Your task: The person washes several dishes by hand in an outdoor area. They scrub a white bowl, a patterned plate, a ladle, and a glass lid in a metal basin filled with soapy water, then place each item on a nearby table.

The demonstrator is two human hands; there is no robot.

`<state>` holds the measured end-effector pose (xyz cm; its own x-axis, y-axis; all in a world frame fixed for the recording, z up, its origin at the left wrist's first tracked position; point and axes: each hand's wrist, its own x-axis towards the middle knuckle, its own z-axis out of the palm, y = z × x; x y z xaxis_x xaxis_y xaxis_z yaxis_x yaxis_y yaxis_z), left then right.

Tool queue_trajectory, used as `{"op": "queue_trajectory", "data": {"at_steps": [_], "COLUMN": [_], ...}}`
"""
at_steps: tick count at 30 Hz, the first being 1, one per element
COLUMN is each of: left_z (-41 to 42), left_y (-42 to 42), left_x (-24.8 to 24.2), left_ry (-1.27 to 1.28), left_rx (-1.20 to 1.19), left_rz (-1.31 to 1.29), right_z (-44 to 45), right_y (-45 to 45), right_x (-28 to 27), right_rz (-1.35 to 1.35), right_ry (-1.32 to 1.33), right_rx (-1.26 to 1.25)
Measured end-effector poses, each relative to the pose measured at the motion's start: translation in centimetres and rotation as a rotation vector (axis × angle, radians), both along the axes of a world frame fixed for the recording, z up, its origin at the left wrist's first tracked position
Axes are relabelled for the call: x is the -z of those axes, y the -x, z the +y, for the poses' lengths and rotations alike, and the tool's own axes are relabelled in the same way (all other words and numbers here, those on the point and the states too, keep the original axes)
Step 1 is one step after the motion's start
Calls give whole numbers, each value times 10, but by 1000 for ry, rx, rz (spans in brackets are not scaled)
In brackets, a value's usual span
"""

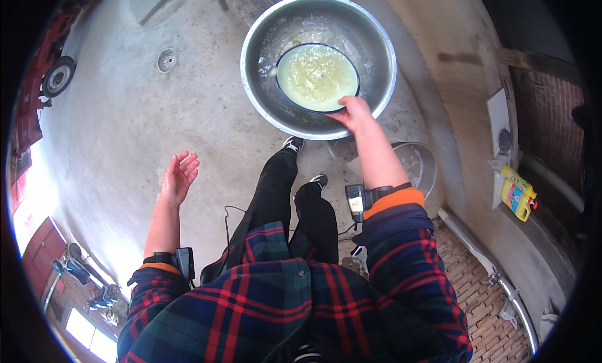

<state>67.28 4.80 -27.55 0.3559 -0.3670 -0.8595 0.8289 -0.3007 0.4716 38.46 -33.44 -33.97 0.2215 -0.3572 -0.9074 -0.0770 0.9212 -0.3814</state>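
A large round metal basin [390, 66] with a shiny rim stands at the upper middle of the view, water in its bottom. Inside or just above it is a smaller pale enamel basin [291, 91] with a dark blue rim, holding rippling, slightly yellowish water. My right hand [352, 112] grips the near right edge of this enamel basin, thumb over the rim and fingers beneath. Whether the small basin touches the large one cannot be told. Away to the left, my left hand [181, 175] is raised over the floor, palm up, wet-looking and holding nothing, fingers apart.
A transparent or pale round tub [430, 163] stands right of the large basin, partly behind my forearm. A floor drain [167, 60] lies to the left. A yellow bottle [517, 196] is on the ledge at right, above a pipe [470, 247]. A thin cable hangs by my legs.
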Motion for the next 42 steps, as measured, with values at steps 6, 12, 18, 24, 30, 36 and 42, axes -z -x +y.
{"op": "queue_trajectory", "data": {"at_steps": [6,12,18,24,30,36,42], "left_z": [13,23,9,-31,-69,-83,-135], "left_y": [-1,-3,-4,-11,-11,-9,36], "left_x": [2,4,-6,-32,-54,-55,-80], "left_ry": [7,0,-12,-7,84,80,126], "left_rx": [11,1,23,108,235,355,948], "left_rz": [-8,-3,-34,-110,-152,-131,-160], "right_z": [31,-12,-22,-19,-18,-7,50], "right_y": [-18,-29,-14,14,42,82,166], "right_x": [20,-17,-101,-159,-172,-169,-168], "right_rz": [-285,-138,280,346,235,-46,690], "right_ry": [158,696,1867,2159,1228,590,717], "right_rx": [354,356,-307,-509,269,582,54]}}
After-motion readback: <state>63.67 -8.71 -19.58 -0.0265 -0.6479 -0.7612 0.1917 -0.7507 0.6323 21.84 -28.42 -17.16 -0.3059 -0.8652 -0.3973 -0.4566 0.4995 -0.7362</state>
